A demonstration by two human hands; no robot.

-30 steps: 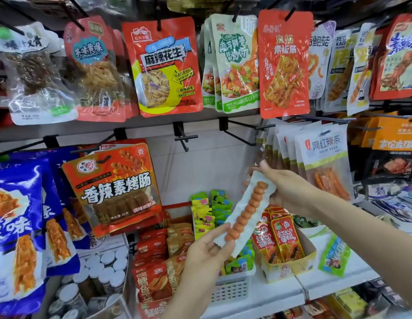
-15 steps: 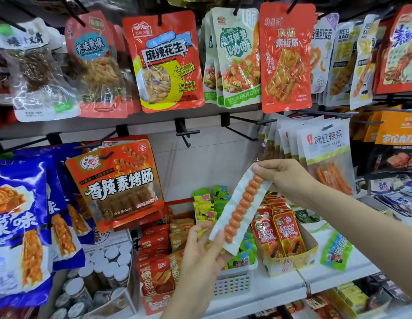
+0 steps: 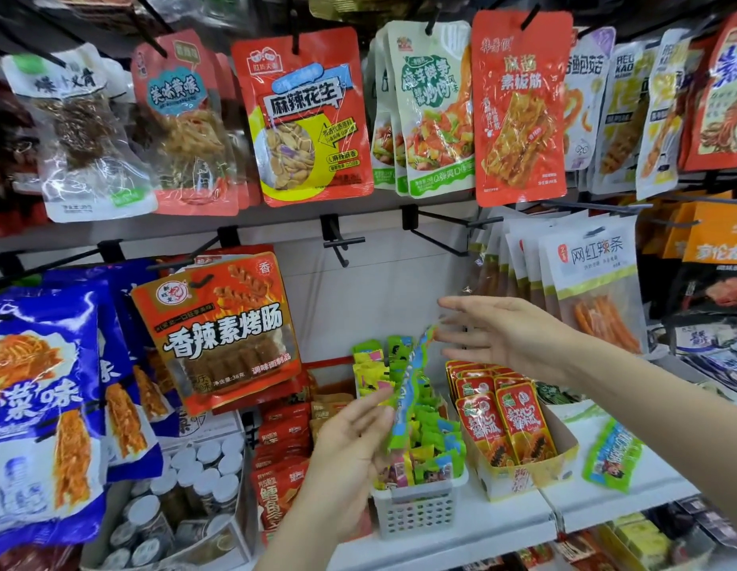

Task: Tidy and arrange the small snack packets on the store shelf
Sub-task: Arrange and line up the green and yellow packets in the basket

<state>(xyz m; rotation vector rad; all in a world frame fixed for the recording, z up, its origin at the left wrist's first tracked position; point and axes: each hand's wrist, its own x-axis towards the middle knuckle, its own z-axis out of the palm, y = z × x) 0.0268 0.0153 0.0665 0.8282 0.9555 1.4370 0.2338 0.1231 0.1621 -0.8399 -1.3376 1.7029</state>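
A long narrow snack packet stands tilted in front of the shelf, its green and blue printed side facing me. My left hand holds its lower end between thumb and fingers. Off to the upper right, my right hand hovers with fingers spread, and its fingertips are close to the packet's top end; I cannot tell whether they touch. Directly behind the packet, a white basket holds several small green and yellow packets.
A cardboard box of red packets stands right of the basket, and a loose green packet lies beyond it. Two bare hooks jut out above. Hanging bags fill both rows. Small jars and red packets sit lower left.
The long packet has turned from its white side with orange sausage to its green and blue side. My right hand has let go of its top end and opened.
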